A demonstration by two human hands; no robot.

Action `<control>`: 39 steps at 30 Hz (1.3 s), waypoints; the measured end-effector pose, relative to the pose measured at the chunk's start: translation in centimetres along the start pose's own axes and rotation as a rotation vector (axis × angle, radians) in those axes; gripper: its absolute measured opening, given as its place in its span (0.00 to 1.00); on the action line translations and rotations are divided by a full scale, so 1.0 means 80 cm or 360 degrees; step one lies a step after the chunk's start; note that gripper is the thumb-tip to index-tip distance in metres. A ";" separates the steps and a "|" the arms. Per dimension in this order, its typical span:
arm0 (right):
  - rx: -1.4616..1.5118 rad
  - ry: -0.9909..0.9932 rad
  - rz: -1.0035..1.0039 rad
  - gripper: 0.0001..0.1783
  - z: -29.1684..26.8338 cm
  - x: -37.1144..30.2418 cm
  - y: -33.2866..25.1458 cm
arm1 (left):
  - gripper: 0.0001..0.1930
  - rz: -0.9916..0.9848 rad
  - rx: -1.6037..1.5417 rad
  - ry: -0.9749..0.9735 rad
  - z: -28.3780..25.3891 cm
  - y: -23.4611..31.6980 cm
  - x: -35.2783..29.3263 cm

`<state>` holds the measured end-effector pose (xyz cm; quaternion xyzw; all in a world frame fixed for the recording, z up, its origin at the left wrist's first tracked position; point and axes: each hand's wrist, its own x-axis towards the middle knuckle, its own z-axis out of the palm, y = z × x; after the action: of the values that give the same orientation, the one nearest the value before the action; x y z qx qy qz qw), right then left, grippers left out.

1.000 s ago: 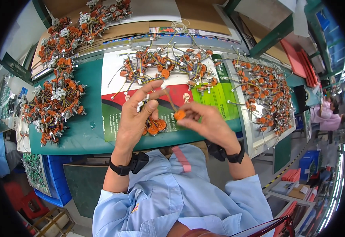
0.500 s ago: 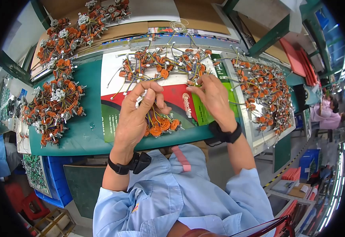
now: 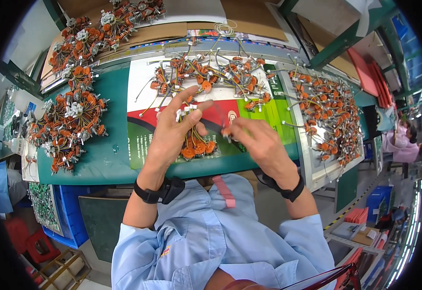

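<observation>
Small bunch of orange-coiled wire parts (image 3: 197,146) gripped in my left hand (image 3: 174,130), right hand (image 3: 257,142) pinching one wire, four heaps around, red-green printed sheet (image 3: 264,113) at twelve o'clock.

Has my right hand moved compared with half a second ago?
Yes. The right hand has drawn back toward the body, from the component pile at the printed sheet's top to its lower edge.

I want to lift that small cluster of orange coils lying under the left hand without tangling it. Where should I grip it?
Probably by the wire leads, from above. The orange coil cluster lies flat on the printed sheet, its leads running up under the left hand, so pinching those gathered leads should lift the coils together. The far pile lies apart.
</observation>
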<state>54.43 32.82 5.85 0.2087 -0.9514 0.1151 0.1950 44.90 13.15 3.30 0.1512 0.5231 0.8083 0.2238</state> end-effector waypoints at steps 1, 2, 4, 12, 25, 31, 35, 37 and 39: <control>0.0005 0.0001 0.0005 0.16 -0.007 0.000 -0.007 | 0.22 -0.0063 0.0034 0.0035 0.003 0.004 0.001; 0.0014 -0.0084 -0.0038 0.17 -0.012 0.000 -0.012 | 0.20 -0.0094 0.0028 -0.0043 0.000 0.005 0.004; 0.0026 -0.0170 -0.0077 0.18 -0.012 -0.003 -0.015 | 0.18 -0.0116 0.0073 -0.0157 -0.002 0.008 0.008; 0.1843 -0.0155 0.0880 0.12 0.035 -0.026 -0.024 | 0.09 -0.0090 -0.0131 -0.0185 -0.014 -0.002 0.004; 0.0973 0.0226 0.0616 0.19 0.048 -0.018 -0.053 | 0.07 -0.0093 -0.0286 -0.0175 0.006 0.000 -0.014; 0.1517 -0.0191 0.0833 0.26 0.016 -0.014 -0.038 | 0.10 -0.0006 -0.0366 -0.0289 0.005 0.009 -0.015; 0.0847 0.0196 0.1029 0.28 0.018 -0.009 0.035 | 0.10 0.0102 -0.0317 -0.0217 0.015 0.018 -0.019; 0.0123 0.0291 0.0756 0.24 0.030 -0.013 0.066 | 0.09 0.0124 -0.0255 -0.0188 0.020 0.019 -0.014; 0.0136 0.0235 0.0789 0.22 0.042 -0.015 0.078 | 0.09 0.0059 -0.0121 -0.0207 0.017 0.004 -0.004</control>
<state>51.59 37.75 1.44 -0.0316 -0.9509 0.2145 0.2207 45.74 13.91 4.11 0.2043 0.4735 0.8201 0.2480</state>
